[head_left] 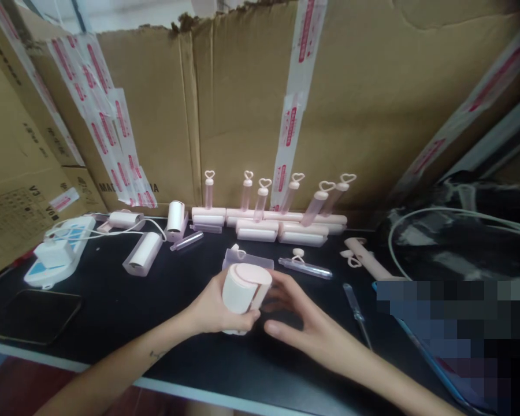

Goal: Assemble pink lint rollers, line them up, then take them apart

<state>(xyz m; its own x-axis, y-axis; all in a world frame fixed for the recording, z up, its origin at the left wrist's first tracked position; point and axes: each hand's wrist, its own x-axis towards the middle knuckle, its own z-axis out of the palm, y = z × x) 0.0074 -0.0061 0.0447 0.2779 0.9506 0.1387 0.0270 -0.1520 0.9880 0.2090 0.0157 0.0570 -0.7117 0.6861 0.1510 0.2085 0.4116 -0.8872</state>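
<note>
1. Currently, on my remote feed, I have the left hand (212, 306) closed around a pink-and-white casing (238, 294), its thumb pressed across the near side; the casing is raised over the black counter (112, 312), roughly upright.
2. I see the right hand (301, 323) partly open just right of the casing, fingers curved toward it and thumb apart from them; whether the fingertips touch it, I cannot tell.
3. Directly beyond the casing I make out a lilac translucent cover (260, 262), partly hidden by it.
4. Beyond and right of the casing, I find a clear tube (309, 268) lying flat, with a small pink cap (299, 252) beside it.
5. Farther beyond the casing, I see pink-and-white holders (303, 234) lined up with heart-topped tubes (315, 209) rising from them.
6. Well left of the casing, I spot a white power strip (80, 237) and a dark flat slab (32, 316).
</note>
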